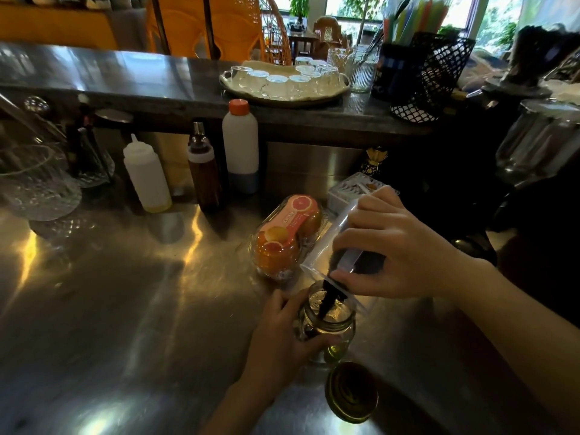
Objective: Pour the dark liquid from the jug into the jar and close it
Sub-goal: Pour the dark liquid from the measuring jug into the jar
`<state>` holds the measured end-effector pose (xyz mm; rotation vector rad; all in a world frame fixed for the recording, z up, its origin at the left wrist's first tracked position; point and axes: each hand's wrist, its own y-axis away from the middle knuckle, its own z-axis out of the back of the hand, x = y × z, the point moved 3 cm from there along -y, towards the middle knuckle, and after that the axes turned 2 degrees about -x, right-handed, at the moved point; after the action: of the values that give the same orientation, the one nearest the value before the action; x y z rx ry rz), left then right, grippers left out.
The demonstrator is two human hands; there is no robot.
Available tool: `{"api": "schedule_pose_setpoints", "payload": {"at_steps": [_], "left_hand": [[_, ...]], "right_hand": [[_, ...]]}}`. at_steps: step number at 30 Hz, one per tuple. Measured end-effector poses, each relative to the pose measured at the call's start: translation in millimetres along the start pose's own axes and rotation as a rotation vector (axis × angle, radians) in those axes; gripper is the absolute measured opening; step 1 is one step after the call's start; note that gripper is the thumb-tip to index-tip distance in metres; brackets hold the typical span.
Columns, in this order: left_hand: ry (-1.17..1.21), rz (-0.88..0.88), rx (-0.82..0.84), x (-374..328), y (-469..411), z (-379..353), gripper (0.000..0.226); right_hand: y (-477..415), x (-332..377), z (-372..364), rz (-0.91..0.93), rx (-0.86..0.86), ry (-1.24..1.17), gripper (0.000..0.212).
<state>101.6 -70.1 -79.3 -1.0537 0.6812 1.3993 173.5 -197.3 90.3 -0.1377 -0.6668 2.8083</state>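
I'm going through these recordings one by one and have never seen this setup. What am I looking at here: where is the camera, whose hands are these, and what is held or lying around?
There is no robot here. One wide-angle camera sits on a person's head and looks down at their own two bare hands, which is why the edges bend.

The right hand tips a clear plastic jug, and a dark liquid runs from its lip into an open glass jar. The left hand grips the jar to steady it on the steel counter.

The jar's lid lies on the counter just in front of it, so the closing is not yet done.

Behind the jar are a pack of citrus fruit, a squeeze bottle, a brown bottle and a white bottle. A tray of upturned glasses stands on the raised ledge.
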Motion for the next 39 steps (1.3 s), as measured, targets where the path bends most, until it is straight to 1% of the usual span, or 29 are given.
{"api": "schedule_pose_setpoints", "payload": {"at_steps": [8, 13, 16, 26, 30, 34, 39], "left_hand": [[0.005, 0.012, 0.001, -1.1, 0.3, 0.9, 0.075], [0.012, 0.009, -0.023, 0.5, -0.9, -0.1, 0.073], [0.004, 0.006, -0.039, 1.4, -1.7, -0.1, 0.073], [-0.025, -0.009, 0.002, -0.2, -1.3, 1.6, 0.072], [-0.018, -0.01, -0.009, 0.1, -2.5, 1.7, 0.073], [-0.012, -0.008, -0.014, -0.2, -2.2, 1.3, 0.072], [-0.007, -0.004, -0.008, -2.3, -2.5, 2.0, 0.074]], "right_hand": [[-0.4, 0.7, 1.3, 0.016, -0.011, 0.003, 0.029], [-0.2, 7.2, -3.2, 0.067, 0.022, 0.007, 0.032], [-1.5, 7.6, -1.8, 0.08, -0.012, 0.003, 0.033], [2.4, 6.8, -5.8, 0.104, -0.046, 0.017, 0.032], [3.6, 6.8, -5.5, 0.12, -0.058, 0.025, 0.03], [4.8, 6.8, -6.2, 0.142, -0.08, 0.067, 0.03], [4.2, 5.8, -5.3, 0.142, -0.068, 0.063, 0.032]]}}
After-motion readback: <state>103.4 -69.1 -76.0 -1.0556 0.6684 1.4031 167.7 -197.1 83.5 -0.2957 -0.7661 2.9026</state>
